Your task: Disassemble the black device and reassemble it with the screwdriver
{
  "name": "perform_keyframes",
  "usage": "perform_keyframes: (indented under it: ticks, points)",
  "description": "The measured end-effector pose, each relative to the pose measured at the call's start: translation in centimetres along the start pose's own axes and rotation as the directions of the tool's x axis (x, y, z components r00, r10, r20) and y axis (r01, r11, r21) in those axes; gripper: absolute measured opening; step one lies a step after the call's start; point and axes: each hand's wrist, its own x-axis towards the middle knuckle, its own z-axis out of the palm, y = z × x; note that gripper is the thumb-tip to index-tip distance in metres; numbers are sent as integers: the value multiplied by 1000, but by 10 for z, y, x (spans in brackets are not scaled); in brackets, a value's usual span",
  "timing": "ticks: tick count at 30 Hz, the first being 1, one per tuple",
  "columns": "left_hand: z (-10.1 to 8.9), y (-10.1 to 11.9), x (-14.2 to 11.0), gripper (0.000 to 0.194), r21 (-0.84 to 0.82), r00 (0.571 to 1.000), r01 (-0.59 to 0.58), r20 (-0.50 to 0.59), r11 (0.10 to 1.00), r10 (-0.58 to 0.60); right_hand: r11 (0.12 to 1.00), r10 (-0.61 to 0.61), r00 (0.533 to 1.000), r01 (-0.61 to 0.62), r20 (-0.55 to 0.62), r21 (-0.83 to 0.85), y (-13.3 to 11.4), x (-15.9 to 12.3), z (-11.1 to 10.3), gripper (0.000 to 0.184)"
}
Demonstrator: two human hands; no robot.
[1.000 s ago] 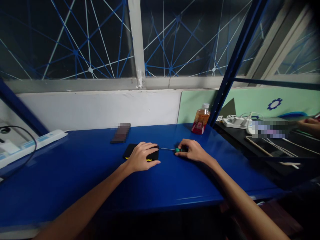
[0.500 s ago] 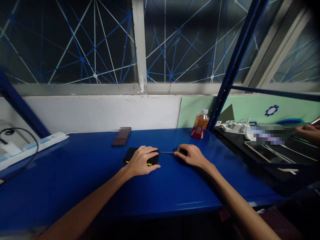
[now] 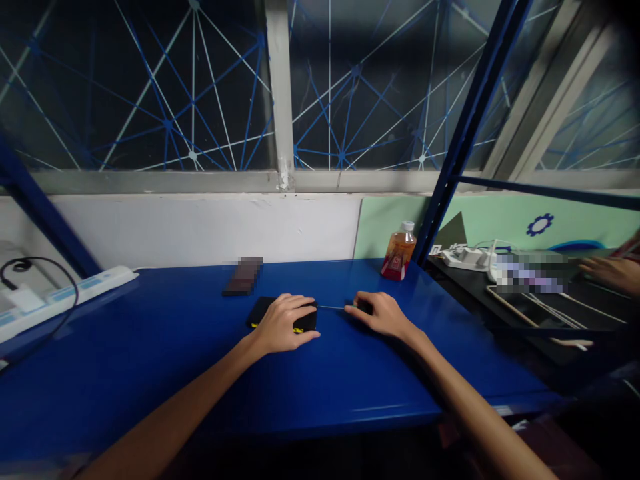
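Note:
My left hand [image 3: 286, 323] lies over a flat black case [image 3: 259, 312] with yellow marks along its front edge, on the blue table [image 3: 345, 373]. The fingers reach across its top and the thumb is at its near right corner, holding it down. To the right, my right hand [image 3: 381, 313] is closed around the handle of what looks like a screwdriver [image 3: 331, 307]. Its thin metal shaft points left and meets the right side of the case. My fingers hide most of the handle, and the tip cannot be made out.
Behind the case lies a dark, partly blurred slab [image 3: 243, 277]. A bottle of reddish drink [image 3: 399, 252] stands at the back right beside the blue post [image 3: 463, 133]. A white power strip [image 3: 70, 300] is on the left. Another person's hand [image 3: 613, 272] is over the black table at right.
My right hand has shifted very slightly left. The other person's hand at the far right has moved. The case and my left hand stay in place.

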Motion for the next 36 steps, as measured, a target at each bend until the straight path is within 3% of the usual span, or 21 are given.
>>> perform_keyframes:
  ticks: [7, 12, 23, 29, 36]
  points:
    - [0, -1, -1, 44, -2, 1000, -2, 3, 1000, 2, 997, -65, 998, 65, -4, -29, 13, 3, 2, 39]
    - [0, 0, 0, 43, -10, 1000, -7, -9, 1000, 7, 998, -57, 998, 57, 19, 17, 9, 2, 2, 31]
    - [-2, 0, 1, 44, -11, 1000, -5, 6, 1000, 5, 993, -98, 995, 99, 19, -59, 7, 1, -1, 37]
    - [-1, 0, 0, 44, -7, 1000, -3, 8, 1000, 3, 993, -86, 996, 86, 6, -77, 7, 2, -1, 37]
    - [-2, 0, 1, 44, -11, 1000, -9, 13, 1000, 9, 997, 12, 998, -8, 59, -74, 1, 1, -2, 29]
